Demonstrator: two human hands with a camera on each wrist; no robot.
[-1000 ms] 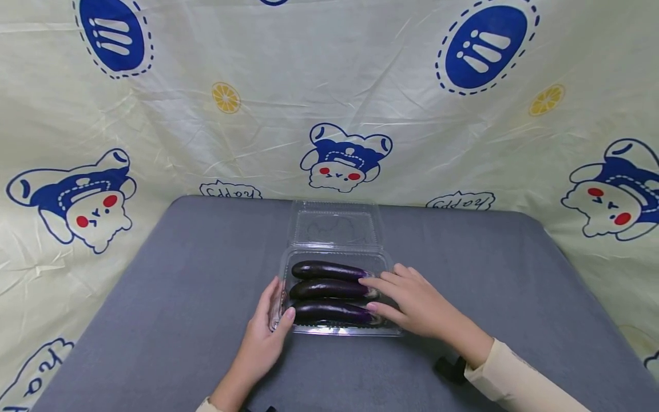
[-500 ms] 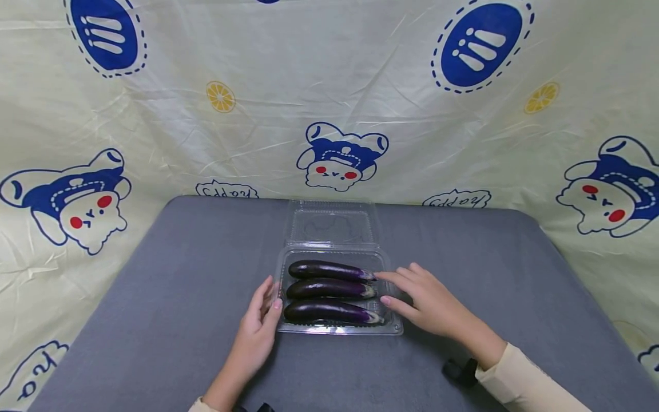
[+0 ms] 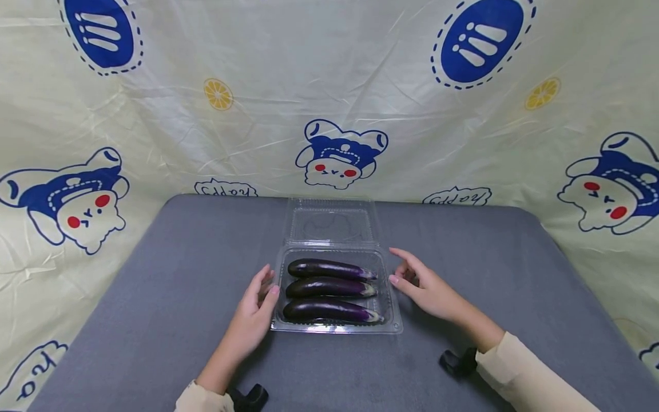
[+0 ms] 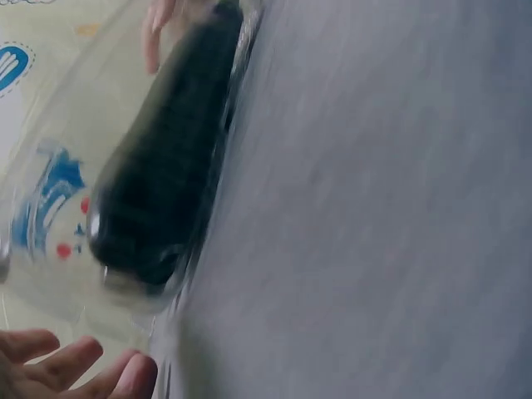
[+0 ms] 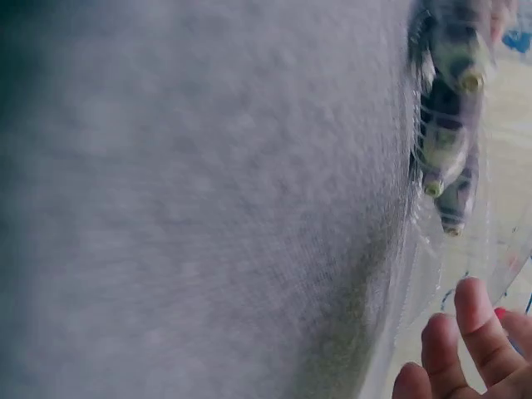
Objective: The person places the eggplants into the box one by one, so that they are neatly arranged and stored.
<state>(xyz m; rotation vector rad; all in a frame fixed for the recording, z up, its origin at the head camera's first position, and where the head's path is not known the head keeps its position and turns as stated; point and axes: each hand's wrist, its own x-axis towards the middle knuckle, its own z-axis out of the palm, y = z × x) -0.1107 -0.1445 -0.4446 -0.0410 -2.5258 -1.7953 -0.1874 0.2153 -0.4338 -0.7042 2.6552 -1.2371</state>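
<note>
A clear plastic tray (image 3: 337, 328) sits on the grey surface (image 3: 216, 252) with its long side toward the person, an arrangement that seems to give both hands equal reach to its short ends. Its joined lid (image 3: 332, 224) is folded back to the far side, which leaves the tray uncovered; whether the lid lies quite flat or leans up a little, I cannot tell. Inside the tray lie three eggplants, all running left to right with their stem ends to the right: the far eggplant (image 3: 326, 268), the middle eggplant (image 3: 326, 287) and the near eggplant (image 3: 326, 311). Laying them lengthwise in the same direction probably lets such long, curved bodies fit the tray without crossing. The near one slants a little, so a wider gap opens between its stem end and its neighbour's. The left hand (image 3: 251, 317) is at the tray's left wall, thumb and fingers apart and gripping nothing; it may be touching the plastic, but contact is unclear. That position would suit steadying the tray. The right hand (image 3: 429, 290) is just beside the right wall, forefinger stretched toward the far side, thumb apart from it, nothing held, leaving the stem ends free.
</note>
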